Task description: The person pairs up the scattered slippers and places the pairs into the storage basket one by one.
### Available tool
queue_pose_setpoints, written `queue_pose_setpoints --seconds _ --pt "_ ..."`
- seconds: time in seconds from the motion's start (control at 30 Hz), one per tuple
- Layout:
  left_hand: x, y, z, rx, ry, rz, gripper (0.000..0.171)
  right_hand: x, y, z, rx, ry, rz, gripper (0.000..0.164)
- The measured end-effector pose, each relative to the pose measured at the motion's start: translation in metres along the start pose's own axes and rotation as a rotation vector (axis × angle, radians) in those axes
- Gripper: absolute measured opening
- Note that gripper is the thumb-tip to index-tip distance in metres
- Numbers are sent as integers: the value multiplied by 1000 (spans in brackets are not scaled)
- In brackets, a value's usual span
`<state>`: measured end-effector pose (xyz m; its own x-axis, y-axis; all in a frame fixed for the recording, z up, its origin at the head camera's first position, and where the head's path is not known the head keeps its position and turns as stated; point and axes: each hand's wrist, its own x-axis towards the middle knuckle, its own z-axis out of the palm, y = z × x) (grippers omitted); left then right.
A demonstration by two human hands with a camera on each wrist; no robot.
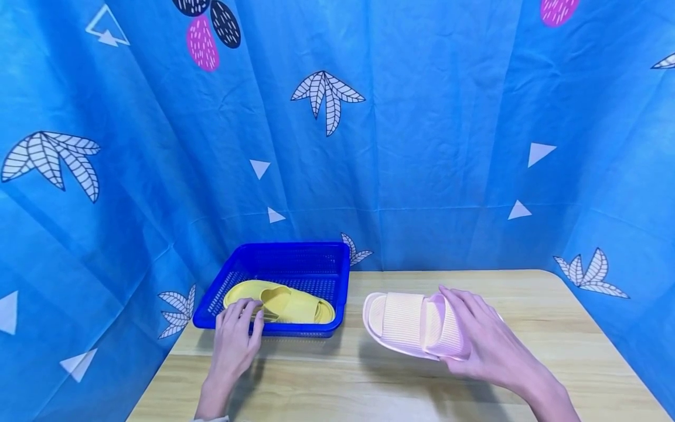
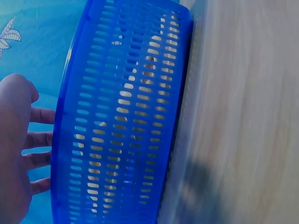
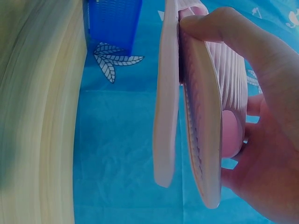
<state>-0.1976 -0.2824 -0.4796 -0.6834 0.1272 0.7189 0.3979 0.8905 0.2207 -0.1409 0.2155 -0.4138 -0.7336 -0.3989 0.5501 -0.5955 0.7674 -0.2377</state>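
A pair of pink slippers (image 1: 403, 319) is held above the table by my right hand (image 1: 487, 337). In the right wrist view the two soles (image 3: 203, 121) stand side by side with a narrow gap, the thumb pressing on one and the other fingers behind the ribbed strap (image 3: 233, 77). My left hand (image 1: 237, 340) hangs over the front rim of a blue basket (image 1: 341, 293), its fingers reaching inside near yellow slippers (image 1: 300, 308). From the left wrist, the left fingers (image 2: 39, 140) pass behind the basket wall (image 2: 117, 116), so their tips are hidden.
The basket with its perforated sides stands at the left back of the light wooden table (image 1: 327, 384). A blue patterned curtain (image 1: 437, 135) encloses the back and both sides. The table's rounded back corner lies at the right.
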Motion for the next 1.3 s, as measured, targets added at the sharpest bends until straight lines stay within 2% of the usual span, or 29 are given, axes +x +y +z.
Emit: queue_pose_setpoints --seconds 0.3,0.53,1.3 --pt "-7 -15 0 30 -50 -27 21 -1 -1 0 -4 11 -4 115" --pt "-14 -24 0 44 -62 -38 19 -1 -1 1 1 7 0 115" --pt "-18 -34 3 98 -90 26 24 0 2 0 12 -28 31 116"
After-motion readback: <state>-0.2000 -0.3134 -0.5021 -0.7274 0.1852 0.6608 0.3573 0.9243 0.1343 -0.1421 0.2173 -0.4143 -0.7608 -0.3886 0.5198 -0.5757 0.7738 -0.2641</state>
